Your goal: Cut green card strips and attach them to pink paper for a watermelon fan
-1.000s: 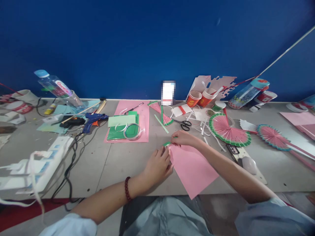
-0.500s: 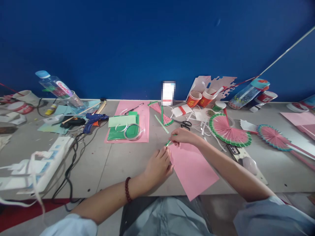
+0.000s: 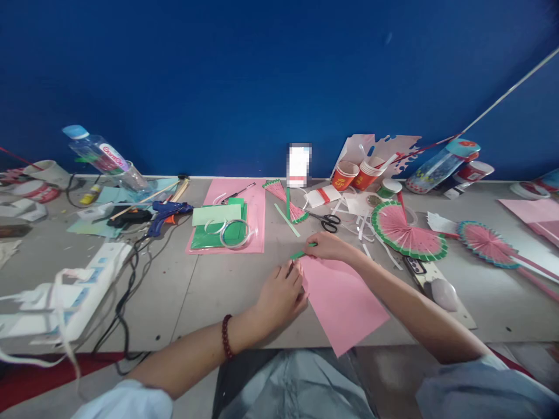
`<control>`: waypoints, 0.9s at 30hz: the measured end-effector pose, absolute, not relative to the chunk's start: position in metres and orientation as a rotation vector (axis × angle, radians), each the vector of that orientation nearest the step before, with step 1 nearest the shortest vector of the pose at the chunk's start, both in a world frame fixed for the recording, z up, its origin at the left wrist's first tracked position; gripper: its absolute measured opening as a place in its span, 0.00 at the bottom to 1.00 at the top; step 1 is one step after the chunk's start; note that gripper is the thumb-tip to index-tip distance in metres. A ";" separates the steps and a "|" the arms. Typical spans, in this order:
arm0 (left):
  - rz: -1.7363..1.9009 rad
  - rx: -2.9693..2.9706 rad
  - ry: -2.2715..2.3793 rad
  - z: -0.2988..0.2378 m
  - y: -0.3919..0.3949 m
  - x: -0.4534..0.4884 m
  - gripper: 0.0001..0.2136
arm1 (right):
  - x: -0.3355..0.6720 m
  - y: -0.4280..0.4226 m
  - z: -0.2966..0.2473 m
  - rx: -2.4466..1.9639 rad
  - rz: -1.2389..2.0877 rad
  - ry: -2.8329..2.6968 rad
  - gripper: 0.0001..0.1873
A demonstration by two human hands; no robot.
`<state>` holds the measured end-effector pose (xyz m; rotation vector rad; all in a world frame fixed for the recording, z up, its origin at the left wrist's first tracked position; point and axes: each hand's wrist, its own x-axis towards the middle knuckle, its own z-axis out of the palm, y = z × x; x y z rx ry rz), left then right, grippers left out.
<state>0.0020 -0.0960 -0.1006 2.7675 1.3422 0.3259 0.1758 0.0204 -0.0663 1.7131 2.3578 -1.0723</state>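
Near the table's middle, a pink sheet of paper (image 3: pixel 345 302) lies slanted toward the front edge. My left hand (image 3: pixel 283 294), with a beaded bracelet (image 3: pixel 226 336) on the wrist, is closed on the sheet's left edge. My right hand (image 3: pixel 327 245) pinches a thin green paper strip (image 3: pixel 297 255) along the sheet's top edge. The strip's free end points left, just above my left fingertips. Black-handled scissors (image 3: pixel 327 222) lie a little beyond my right hand. A loose light-green strip (image 3: pixel 287 220) rests beside a folded watermelon-patterned paper (image 3: pixel 275 189).
Green paper in clear wrapping (image 3: pixel 209 238) lies at left. Farther left are a blue glue gun (image 3: pixel 168 215), a white power strip (image 3: pixel 100 276) and cables. Watermelon paper fans (image 3: pixel 408 233), red paper cups (image 3: pixel 346 174) and a phone (image 3: pixel 414 266) occupy the right.
My right hand has shifted slightly down and right. More of the green strip now shows between my two hands. The pink sheet and my left hand are nearly unmoved.
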 end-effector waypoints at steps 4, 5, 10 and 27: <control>0.358 2.766 1.339 -0.100 -0.096 0.001 0.20 | 0.177 0.020 -0.076 1.724 -0.944 2.431 0.14; 0.366 2.767 1.339 -0.100 -0.096 0.001 0.20 | 0.177 0.019 -0.078 1.735 -0.910 2.445 0.14; 0.408 2.801 1.309 -0.102 -0.095 0.001 0.20 | 0.178 0.015 -0.083 1.786 -0.858 2.494 0.15; 0.312 2.760 1.311 -0.100 -0.094 0.002 0.22 | 0.173 0.007 -0.080 1.820 -0.720 2.515 0.16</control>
